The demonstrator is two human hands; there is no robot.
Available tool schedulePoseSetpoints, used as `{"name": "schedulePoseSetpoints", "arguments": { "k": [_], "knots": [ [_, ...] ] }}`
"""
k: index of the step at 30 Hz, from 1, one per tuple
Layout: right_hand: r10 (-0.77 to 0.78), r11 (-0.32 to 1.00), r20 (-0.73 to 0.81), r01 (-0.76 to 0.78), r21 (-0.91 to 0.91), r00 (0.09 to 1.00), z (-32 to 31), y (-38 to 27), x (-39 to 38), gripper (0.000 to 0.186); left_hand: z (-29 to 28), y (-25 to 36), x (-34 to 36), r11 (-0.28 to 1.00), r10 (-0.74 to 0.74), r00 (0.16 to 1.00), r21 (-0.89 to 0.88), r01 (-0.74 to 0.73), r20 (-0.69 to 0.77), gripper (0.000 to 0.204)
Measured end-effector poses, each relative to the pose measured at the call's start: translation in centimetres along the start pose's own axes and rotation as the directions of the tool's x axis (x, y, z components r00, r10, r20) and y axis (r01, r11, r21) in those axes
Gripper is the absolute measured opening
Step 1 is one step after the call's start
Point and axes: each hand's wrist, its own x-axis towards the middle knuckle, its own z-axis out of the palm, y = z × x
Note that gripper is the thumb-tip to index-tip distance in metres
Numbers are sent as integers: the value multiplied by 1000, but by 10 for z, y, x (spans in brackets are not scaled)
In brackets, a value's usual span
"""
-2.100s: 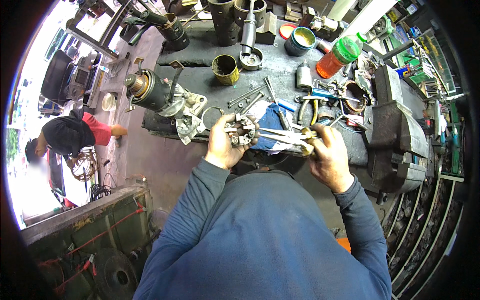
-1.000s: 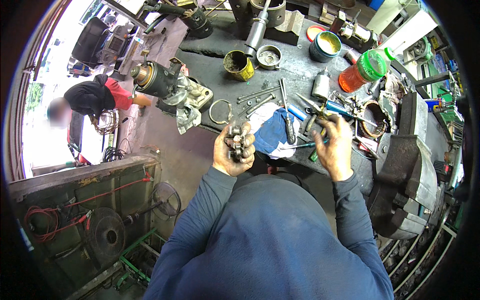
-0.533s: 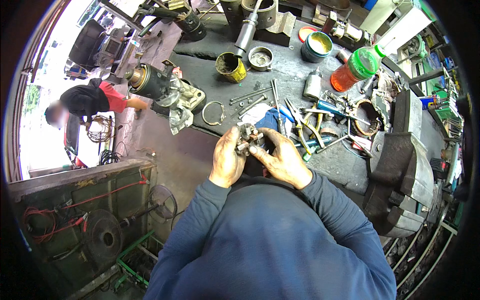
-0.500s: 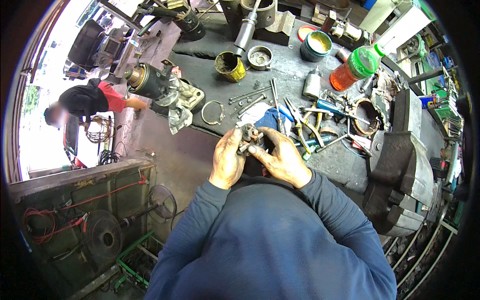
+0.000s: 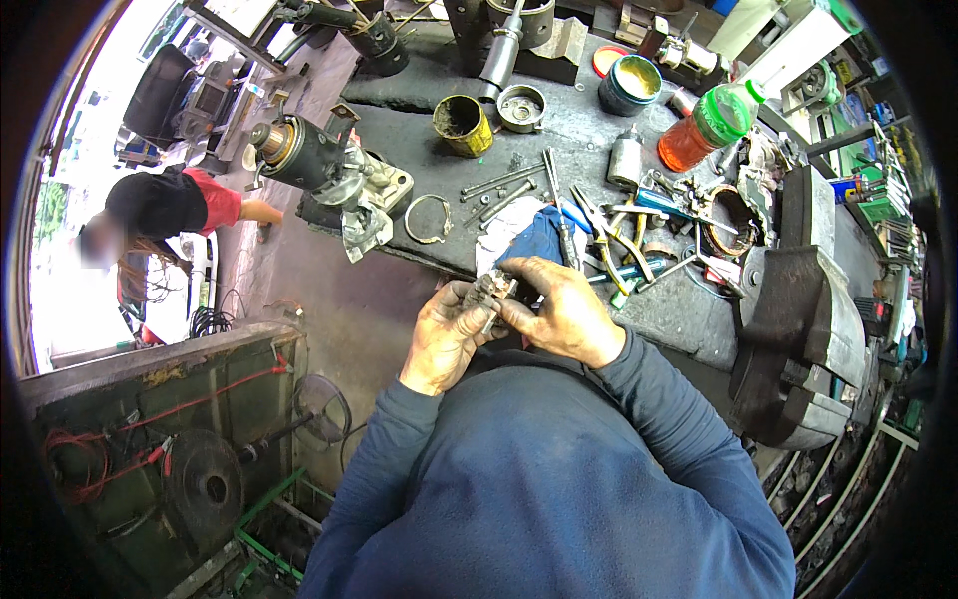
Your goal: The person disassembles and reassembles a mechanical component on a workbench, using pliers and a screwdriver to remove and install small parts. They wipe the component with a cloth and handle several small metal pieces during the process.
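Note:
Both hands hold a small greasy metal part with copper-coloured pieces [image 5: 496, 286], probably a brush holder, close to my body at the bench's front edge. My left hand [image 5: 442, 334] grips it from the left, thumb on top. On the other side my right hand [image 5: 567, 311] pinches it between thumb and fingers. The fingers cover much of the part. Just beyond lies a blue and white cloth [image 5: 534, 232], with pliers [image 5: 605, 240] to its right. Long bolts [image 5: 509, 190] and a thin metal ring clamp [image 5: 448, 232] rest further left.
A starter-like motor [image 5: 317, 160] sits at the bench's left end. Behind stand a yellow can [image 5: 474, 140], a grease tub [image 5: 631, 88] and a bottle of red liquid [image 5: 689, 140]. A large black casting [image 5: 798, 339] is at right. Another person [image 5: 170, 205] bends at far left.
The small part has tilted and turned in my fingers and come slightly lower. My left hand has shifted down and left, its palm turning upward. The other person has moved slightly left.

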Motion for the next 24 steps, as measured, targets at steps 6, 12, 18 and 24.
{"name": "schedulePoseSetpoints", "arguments": {
  "k": [6,12,18,24],
  "knots": [
    [-165,982,-16,163,-99,986,19,-28,8,40,-11,28,-23,972,124,992,195,-128,30,35],
    [-178,972,-6,174,-157,984,54,-55,9,36,-40,53,-49,992,30,998,119,-36,51,36],
    [-90,986,-65,80,-143,994,94,-83,25,36,-75,91,-58,989,-60,996,141,49,70,35],
    [-34,984,-79,20,-180,996,124,-97,36,39,-98,124,-66,985,-169,973,4,171,159,37]
  ]
}}
